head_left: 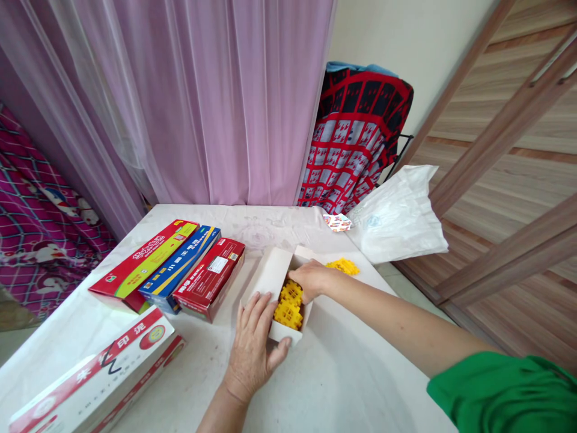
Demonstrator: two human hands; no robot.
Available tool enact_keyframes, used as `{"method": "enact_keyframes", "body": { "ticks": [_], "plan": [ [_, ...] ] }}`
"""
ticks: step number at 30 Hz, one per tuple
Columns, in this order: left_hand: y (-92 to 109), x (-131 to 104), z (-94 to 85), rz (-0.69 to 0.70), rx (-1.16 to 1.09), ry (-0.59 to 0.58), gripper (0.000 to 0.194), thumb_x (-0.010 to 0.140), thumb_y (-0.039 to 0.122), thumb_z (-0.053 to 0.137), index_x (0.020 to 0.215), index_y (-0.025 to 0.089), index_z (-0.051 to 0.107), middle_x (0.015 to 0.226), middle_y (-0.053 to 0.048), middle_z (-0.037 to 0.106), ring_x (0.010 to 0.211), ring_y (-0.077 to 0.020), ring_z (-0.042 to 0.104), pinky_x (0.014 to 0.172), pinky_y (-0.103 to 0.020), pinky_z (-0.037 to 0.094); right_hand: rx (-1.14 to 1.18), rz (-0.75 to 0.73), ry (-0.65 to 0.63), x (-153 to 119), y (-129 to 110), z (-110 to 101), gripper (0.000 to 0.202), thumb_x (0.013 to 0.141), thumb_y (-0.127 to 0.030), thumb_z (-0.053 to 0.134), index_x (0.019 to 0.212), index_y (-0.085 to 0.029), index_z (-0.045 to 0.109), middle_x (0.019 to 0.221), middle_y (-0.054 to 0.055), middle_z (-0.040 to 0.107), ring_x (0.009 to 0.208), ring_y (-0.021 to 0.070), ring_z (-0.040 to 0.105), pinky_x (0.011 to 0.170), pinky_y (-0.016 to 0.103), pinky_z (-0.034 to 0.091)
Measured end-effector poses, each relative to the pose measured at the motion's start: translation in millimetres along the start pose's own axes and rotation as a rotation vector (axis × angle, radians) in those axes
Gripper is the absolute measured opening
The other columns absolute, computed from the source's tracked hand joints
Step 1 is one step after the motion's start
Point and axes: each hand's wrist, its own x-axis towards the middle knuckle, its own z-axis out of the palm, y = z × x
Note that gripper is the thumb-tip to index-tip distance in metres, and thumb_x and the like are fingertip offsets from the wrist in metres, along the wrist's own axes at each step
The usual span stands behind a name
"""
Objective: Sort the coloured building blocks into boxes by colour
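A white cardboard box [269, 270] stands open on the table, its lid flap folded out to the left. Yellow plastic pieces [288, 314] fill the part of the box that shows. My left hand [253, 340] rests on the near left side of the box, fingers on the flap and thumb apart near the front corner. My right hand [311, 280] reaches into the far end of the box, its fingertips hidden inside. More yellow pieces [343, 266] lie on the table just beyond my right wrist.
Red-green [144, 261], blue [180, 267] and red [211, 276] boxes lie at the left. A long white-and-red box [94, 376] is nearer. A white plastic bag [399, 216] and a printed card [337, 222] sit at the right edge.
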Motion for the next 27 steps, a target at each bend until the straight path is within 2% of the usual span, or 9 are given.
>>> {"method": "enact_keyframes", "body": {
  "ticks": [7,13,19,21,24,25,27],
  "plan": [
    [-0.1,-0.8,-0.4,-0.029,-0.016,-0.012,0.059,0.087,0.042,0.054,0.139,0.019,0.042,0.141,-0.016,0.05,0.138,-0.0316,0.035,0.11,-0.055,0.028,-0.026,-0.058,0.065,3.6,6.7,5.9,0.046,0.071,-0.024,0.066,0.117,-0.02,0.062,0.108,0.013,0.07,0.104,0.0299,0.064,0.087,0.037,0.046],
    [-0.1,-0.4,-0.7,-0.023,-0.018,-0.01,0.06,0.087,0.042,0.054,0.141,0.02,0.041,0.14,-0.016,0.051,0.137,-0.0317,0.037,0.11,-0.055,0.028,-0.037,-0.026,0.056,-2.9,7.7,2.0,0.034,0.078,-0.016,0.057,0.111,-0.014,0.067,0.113,0.017,0.067,0.109,0.0297,0.061,0.088,0.037,0.047],
    [-0.2,-0.8,-0.8,-0.019,-0.02,0.0,0.061,0.087,0.041,0.055,0.141,0.018,0.04,0.141,-0.016,0.05,0.138,-0.0312,0.035,0.109,-0.055,0.03,-0.024,-0.041,0.046,-5.9,3.1,3.1,0.031,0.077,-0.008,0.055,0.103,-0.012,0.072,0.112,0.018,0.068,0.112,0.0301,0.058,0.093,0.038,0.045],
    [-1.0,-1.3,-0.1,-0.021,-0.02,0.002,0.06,0.087,0.041,0.055,0.14,0.018,0.041,0.141,-0.016,0.05,0.137,-0.0312,0.036,0.109,-0.055,0.03,0.051,-0.029,0.131,-9.5,16.5,4.0,0.036,0.076,-0.006,0.053,0.106,-0.014,0.071,0.116,0.015,0.068,0.114,0.0272,0.058,0.094,0.034,0.044],
    [-2.8,-2.4,1.7,-0.014,-0.02,0.005,0.06,0.086,0.041,0.055,0.141,0.02,0.041,0.142,-0.015,0.05,0.137,-0.0311,0.037,0.11,-0.054,0.029,0.254,0.07,0.352,-19.5,61.0,6.4,0.043,0.079,-0.006,0.047,0.113,-0.022,0.068,0.121,0.005,0.067,0.114,0.02,0.058,0.095,0.027,0.042],
    [-3.3,-2.7,2.3,-0.011,-0.018,0.007,0.061,0.086,0.041,0.055,0.141,0.02,0.04,0.142,-0.015,0.05,0.137,-0.031,0.037,0.11,-0.054,0.029,0.311,0.153,0.418,-23.7,80.0,8.5,0.042,0.082,-0.009,0.045,0.113,-0.023,0.068,0.119,0.003,0.068,0.112,0.0183,0.059,0.094,0.026,0.043],
    [-4.2,-2.9,3.5,-0.008,-0.015,0.023,0.061,0.086,0.04,0.055,0.142,0.02,0.04,0.141,-0.015,0.05,0.137,-0.0308,0.037,0.111,-0.054,0.029,0.374,0.409,0.472,-31.6,117.7,17.2,0.039,0.086,-0.014,0.042,0.114,-0.024,0.067,0.117,0.002,0.068,0.109,0.0172,0.061,0.092,0.025,0.043]
  ]
}}
